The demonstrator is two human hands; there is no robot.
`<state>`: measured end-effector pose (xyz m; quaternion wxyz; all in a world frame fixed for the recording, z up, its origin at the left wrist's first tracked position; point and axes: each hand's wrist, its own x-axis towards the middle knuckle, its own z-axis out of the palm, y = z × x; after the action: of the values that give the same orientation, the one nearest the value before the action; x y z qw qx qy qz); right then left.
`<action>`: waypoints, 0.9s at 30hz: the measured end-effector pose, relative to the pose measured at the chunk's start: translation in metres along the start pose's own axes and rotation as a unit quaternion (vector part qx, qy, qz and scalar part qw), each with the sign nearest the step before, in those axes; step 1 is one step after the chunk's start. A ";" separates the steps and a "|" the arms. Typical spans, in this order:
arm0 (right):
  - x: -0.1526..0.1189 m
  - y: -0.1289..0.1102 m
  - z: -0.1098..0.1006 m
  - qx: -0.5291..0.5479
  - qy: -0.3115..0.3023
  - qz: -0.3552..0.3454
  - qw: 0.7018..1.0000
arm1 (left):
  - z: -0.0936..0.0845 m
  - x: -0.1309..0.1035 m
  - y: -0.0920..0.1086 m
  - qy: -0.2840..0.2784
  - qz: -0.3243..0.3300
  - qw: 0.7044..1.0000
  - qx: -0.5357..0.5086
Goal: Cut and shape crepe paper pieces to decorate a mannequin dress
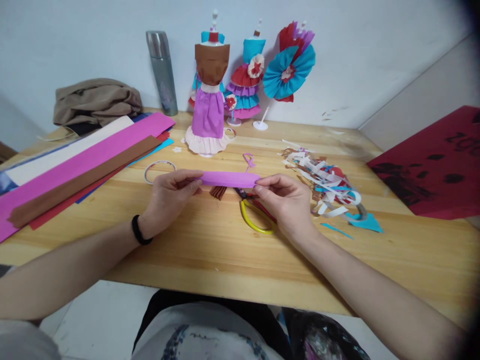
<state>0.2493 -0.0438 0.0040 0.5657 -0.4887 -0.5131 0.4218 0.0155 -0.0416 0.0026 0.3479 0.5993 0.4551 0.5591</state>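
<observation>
A narrow purple paper strip (229, 179) is stretched level between my two hands, just above the table. My left hand (170, 197) pinches its left end between thumb and fingers. At the other end, my right hand (287, 200) grips it the same way. Below the strip lie scissors (257, 227) with yellow and red handles, partly hidden by my right hand. A small pleated brown paper piece (218, 192) shows under the strip. Just beyond it lies a thin purple paper loop (248, 160).
Behind stand a mini dress form (210, 110) in brown and purple paper, a layered paper dress (245, 80) and a blue paper rosette (288, 72). Paper sheets (90, 160), a tape ring (150, 172), a flask (162, 75) and cloth (97, 100) are left; paper scraps (326, 182) and a red sheet (431, 165), right.
</observation>
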 end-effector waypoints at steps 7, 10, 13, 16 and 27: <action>0.001 0.002 -0.002 -0.013 -0.002 -0.005 1.000 | -0.001 0.000 0.001 -0.020 -0.026 0.999 -0.020; 0.001 0.002 -0.003 -0.013 -0.003 -0.003 1.000 | -0.001 -0.001 -0.001 -0.029 -0.023 0.999 -0.030; 0.001 0.002 -0.003 0.001 -0.004 0.009 1.000 | -0.001 -0.002 -0.001 -0.038 -0.018 0.999 -0.033; 0.001 0.001 -0.003 0.011 0.001 0.017 1.000 | -0.003 -0.003 0.005 -0.068 -0.024 0.996 -0.051; 0.001 0.002 -0.003 0.014 0.003 0.006 1.000 | -0.005 -0.003 0.013 -0.131 -0.029 0.986 -0.094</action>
<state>0.2521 -0.0426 0.0021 0.5715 -0.4853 -0.5023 0.4308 0.0130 -0.0497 0.0144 0.4755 0.6185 0.3681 0.5059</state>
